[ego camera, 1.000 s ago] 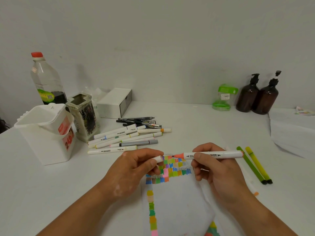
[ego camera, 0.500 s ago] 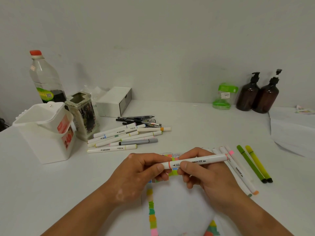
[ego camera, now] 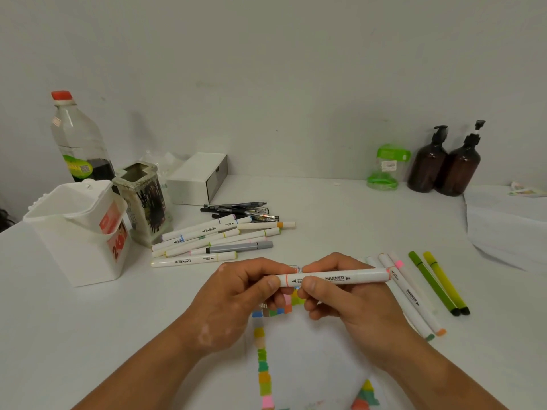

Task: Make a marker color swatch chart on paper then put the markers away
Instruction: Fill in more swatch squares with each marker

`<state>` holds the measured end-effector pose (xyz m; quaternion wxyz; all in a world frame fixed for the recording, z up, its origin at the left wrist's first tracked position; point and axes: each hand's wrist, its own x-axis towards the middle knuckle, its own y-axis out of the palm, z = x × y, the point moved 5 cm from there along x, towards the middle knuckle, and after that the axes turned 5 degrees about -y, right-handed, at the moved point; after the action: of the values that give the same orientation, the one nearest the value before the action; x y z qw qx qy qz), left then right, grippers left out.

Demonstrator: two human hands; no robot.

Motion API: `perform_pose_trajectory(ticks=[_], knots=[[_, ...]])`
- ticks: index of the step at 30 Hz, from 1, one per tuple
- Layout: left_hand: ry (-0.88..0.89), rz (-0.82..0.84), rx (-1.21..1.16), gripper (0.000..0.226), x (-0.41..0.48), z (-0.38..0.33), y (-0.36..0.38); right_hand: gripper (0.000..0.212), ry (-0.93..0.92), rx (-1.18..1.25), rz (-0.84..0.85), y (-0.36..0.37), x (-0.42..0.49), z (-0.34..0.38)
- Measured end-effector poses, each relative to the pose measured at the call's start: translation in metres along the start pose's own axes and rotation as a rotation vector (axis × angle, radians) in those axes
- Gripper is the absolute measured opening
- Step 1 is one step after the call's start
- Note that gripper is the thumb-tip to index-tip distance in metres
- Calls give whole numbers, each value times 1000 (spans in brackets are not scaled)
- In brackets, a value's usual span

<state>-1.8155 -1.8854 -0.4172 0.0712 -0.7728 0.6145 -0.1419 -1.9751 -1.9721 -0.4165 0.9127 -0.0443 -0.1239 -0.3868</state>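
A white marker (ego camera: pixel 352 276) with an orange band lies level between both hands, above the swatch paper (ego camera: pixel 310 350). My left hand (ego camera: pixel 239 297) grips its left cap end. My right hand (ego camera: pixel 343 300) pinches the barrel near the middle. The cap is seated on the marker. Coloured swatches run down the paper's left side and across its top, partly hidden by my hands. A pile of white markers (ego camera: pixel 213 238) lies to the upper left. A few more markers (ego camera: pixel 411 297) lie right of my right hand.
A white plastic bin (ego camera: pixel 77 232) and a patterned holder (ego camera: pixel 145 199) stand at the left, with a bottle (ego camera: pixel 80 137) behind. Black pens (ego camera: pixel 239 210), a white box (ego camera: pixel 198 176), two green pens (ego camera: pixel 438 282), brown pump bottles (ego camera: pixel 444 164), a green jar (ego camera: pixel 384 167) and loose paper (ego camera: pixel 509 229) are around.
The cap in my left hand has gone onto the orange tip, closing the marker. Both hands came together and dropped slightly toward the paper.
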Motion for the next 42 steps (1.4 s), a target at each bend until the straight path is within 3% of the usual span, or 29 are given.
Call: perform_pose_trajectory(ticks=[8, 15, 20, 22, 24, 26, 28, 35, 42], knots=[[-82, -146, 36, 21, 4, 12, -19, 43, 40, 85, 39, -20, 1, 6], [-102, -177, 4, 14, 5, 14, -16, 16, 192, -297, 158, -8, -5, -4], [-85, -91, 40, 25, 4, 12, -7, 16, 68, -577, 128, -5, -6, -3], [-79, -141, 131, 28, 5, 15, -16, 5, 16, -732, -7, -17, -2, -1], [-59, -345, 353, 20, 6, 20, -37, 10, 25, -883, -150, -36, 2, 1], [-54, -546, 575, 17, 5, 21, -60, 9, 97, -1025, -213, -51, 3, 0], [-110, -622, 717, 19, 5, 27, -75, 9, 168, -1105, -212, -58, 2, -6], [-338, -632, 889, 27, 9, 45, -85, 14, 219, -1278, -172, -51, 1, -15], [-373, -608, 950, 19, 9, 43, -83, 13, 224, -1212, -206, -54, -1, -9]])
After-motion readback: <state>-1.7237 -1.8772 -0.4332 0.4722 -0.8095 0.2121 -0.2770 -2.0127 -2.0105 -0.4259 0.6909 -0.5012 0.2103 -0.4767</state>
